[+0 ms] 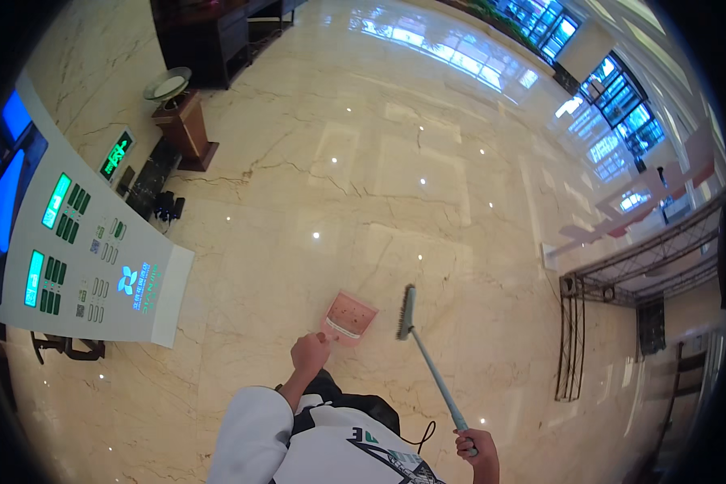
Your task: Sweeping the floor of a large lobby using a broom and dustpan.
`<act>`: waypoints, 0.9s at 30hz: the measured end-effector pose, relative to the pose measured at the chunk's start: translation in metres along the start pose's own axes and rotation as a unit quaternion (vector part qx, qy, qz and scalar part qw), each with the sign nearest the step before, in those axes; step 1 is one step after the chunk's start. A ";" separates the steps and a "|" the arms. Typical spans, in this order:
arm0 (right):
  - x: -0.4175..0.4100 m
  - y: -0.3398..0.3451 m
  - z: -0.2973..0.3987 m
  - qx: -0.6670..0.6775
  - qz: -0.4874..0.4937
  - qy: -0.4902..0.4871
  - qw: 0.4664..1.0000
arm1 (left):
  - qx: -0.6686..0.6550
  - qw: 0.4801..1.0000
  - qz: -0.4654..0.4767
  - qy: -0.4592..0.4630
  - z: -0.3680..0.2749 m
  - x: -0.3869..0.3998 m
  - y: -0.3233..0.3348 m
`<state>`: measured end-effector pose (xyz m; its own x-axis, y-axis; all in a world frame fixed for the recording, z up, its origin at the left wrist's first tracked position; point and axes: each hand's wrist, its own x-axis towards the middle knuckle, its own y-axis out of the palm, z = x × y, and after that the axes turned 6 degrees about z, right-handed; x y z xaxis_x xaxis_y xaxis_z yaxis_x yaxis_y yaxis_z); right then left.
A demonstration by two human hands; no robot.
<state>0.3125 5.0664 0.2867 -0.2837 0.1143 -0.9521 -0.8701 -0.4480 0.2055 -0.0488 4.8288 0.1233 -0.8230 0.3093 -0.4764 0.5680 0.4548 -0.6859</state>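
My left hand (311,353) is closed around the handle end of a pink plastic dustpan (352,311), held out in front of my body. Dark specks and bits show in the pan, and a whitish strip crosses it near the handle. Off to the right, my right hand (479,446) grips the lower end of a grey-green pole. That pole runs up to a long-handled floor brush (408,311) with dark bristles along its left side. The brush head is right of the dustpan, apart from it. Whether either touches the floor I cannot tell.
Glossy beige marble floor (290,199) spreads all around. A white vending-style cabinet (139,242) with lit panels stands at left. Beyond it are a wooden pedestal (184,130) bearing a bowl (168,85) and a dark wooden desk (199,45). A metal truss frame (572,339) rises at right.
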 end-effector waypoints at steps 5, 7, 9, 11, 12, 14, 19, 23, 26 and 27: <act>0.046 0.049 0.076 -0.090 -0.058 -0.080 0.991 | -0.010 0.998 -0.038 -0.040 0.018 0.039 -0.033; 0.063 0.065 0.122 -0.042 -0.008 -0.071 0.997 | -0.015 0.998 -0.047 -0.049 0.027 0.060 -0.045; 0.080 0.089 0.165 -0.052 0.022 -0.072 0.996 | -0.032 0.995 -0.079 -0.058 0.033 0.081 -0.056; 0.095 0.111 0.204 -0.071 0.043 -0.079 0.993 | -0.038 0.992 -0.091 -0.075 0.034 0.098 -0.071; 0.103 0.129 0.219 -0.079 0.047 -0.073 0.993 | -0.039 0.990 -0.104 -0.087 0.037 0.105 -0.080; 0.116 0.164 0.253 -0.145 0.023 -0.102 0.984 | -0.044 0.986 -0.118 -0.105 0.040 0.118 -0.092; 0.173 0.264 0.315 -0.323 -0.009 -0.154 0.934 | -0.028 0.960 -0.164 -0.224 0.069 0.153 -0.105; 0.246 0.327 0.364 -0.409 0.017 -0.184 0.894 | 0.038 0.952 -0.194 -0.232 0.073 0.168 -0.120; 0.300 0.386 0.365 -0.537 0.019 -0.191 0.822 | 0.075 0.946 -0.173 -0.264 0.070 0.168 -0.141; 0.321 0.402 0.361 -0.548 0.031 -0.181 0.816 | 0.073 0.942 -0.155 -0.288 0.067 0.169 -0.147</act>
<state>-0.2740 5.2427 0.1458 -0.5865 0.2271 -0.7775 -0.0228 -0.9641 -0.2645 -0.2710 4.7588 0.1066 -0.8340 -0.3432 -0.4321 0.3303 0.3168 -0.8891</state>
